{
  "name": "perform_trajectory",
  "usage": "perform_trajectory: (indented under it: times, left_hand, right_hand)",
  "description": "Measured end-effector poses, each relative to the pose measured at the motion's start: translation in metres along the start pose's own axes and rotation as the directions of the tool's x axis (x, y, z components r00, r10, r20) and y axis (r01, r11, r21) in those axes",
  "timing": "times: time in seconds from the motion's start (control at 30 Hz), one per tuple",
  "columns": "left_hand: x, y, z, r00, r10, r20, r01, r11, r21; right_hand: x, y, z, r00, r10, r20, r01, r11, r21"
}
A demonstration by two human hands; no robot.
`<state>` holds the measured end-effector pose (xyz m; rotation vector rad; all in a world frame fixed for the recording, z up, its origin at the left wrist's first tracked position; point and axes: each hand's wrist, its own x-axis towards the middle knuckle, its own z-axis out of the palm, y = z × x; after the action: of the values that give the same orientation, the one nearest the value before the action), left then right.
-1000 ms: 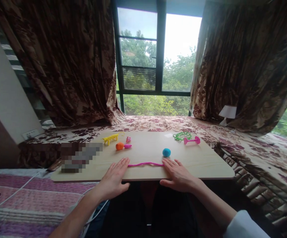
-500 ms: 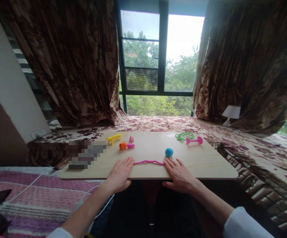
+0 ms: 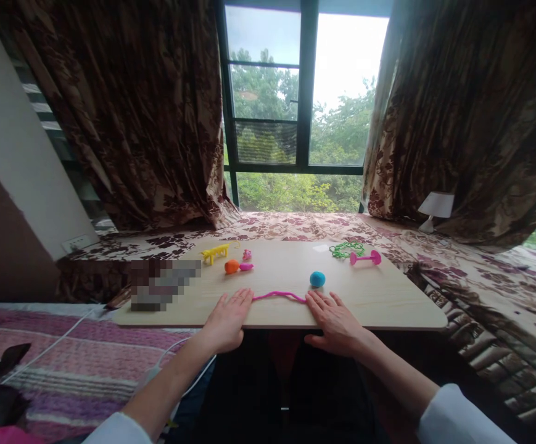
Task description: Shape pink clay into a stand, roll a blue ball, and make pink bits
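Observation:
A thin pink strand of what looks like modelling clay (image 3: 279,293) lies across the near part of the table, bowed slightly away from me in the middle. My left hand (image 3: 228,317) rests flat over its left end, fingers stretched out. Over the other end lies my right hand (image 3: 335,320), also flat, with its thumb apart from the fingers. Both palms hide the ends of the strand. Just beyond my right fingertips sits a blue ball (image 3: 317,279). Farther off on the left are an orange lump (image 3: 231,266) and a small pink oval piece (image 3: 246,267) beside it.
On the pale wooden table (image 3: 277,316) stand a yellow four-legged figure (image 3: 214,253), a small pink figure (image 3: 247,254), a tangle of green strands (image 3: 342,250) and a pink dumbbell shape (image 3: 366,258). A blurred-out dark object (image 3: 163,287) lies at left. A white lamp (image 3: 436,206) stands beyond.
The middle of the pink strand arches a little more away from me. Both hands stay flat on its ends. The whole view has shifted slightly.

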<state>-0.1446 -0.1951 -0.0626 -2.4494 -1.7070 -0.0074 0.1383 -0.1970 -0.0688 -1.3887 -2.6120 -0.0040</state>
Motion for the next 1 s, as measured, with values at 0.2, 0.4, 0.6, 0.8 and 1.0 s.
perform_trajectory:
  times: [0.2, 0.4, 0.6, 0.8, 1.0]
  left_hand:
    - [-0.03, 0.003, 0.004, 0.997, 0.06, -0.049, -0.06, 0.998, -0.009]
    - [-0.045, -0.005, 0.0, 0.994, 0.089, -0.07, -0.097, 0.987, -0.128]
    - [-0.018, -0.027, 0.002, 0.975, -0.05, -0.217, -0.022, 0.949, -0.315]
    - [-0.001, -0.025, -0.004, 0.953, -0.136, -0.272, 0.047, 0.95, -0.31]
    - [-0.003, -0.02, -0.013, 0.939, -0.149, -0.31, 0.066, 0.963, -0.263]
  right_hand:
    - [-0.019, -0.003, 0.002, 0.998, -0.054, -0.011, 0.055, 0.998, 0.016]
    - [-0.035, -0.008, -0.01, 0.997, -0.079, 0.017, 0.079, 0.996, 0.039]
    - [-0.02, -0.004, -0.015, 0.999, -0.045, 0.02, 0.043, 0.997, 0.068]
    - [-0.017, -0.002, -0.019, 0.999, -0.034, -0.006, 0.034, 0.998, 0.054]
    - [-0.017, -0.003, -0.023, 0.999, -0.021, -0.042, 0.023, 0.999, 0.047]
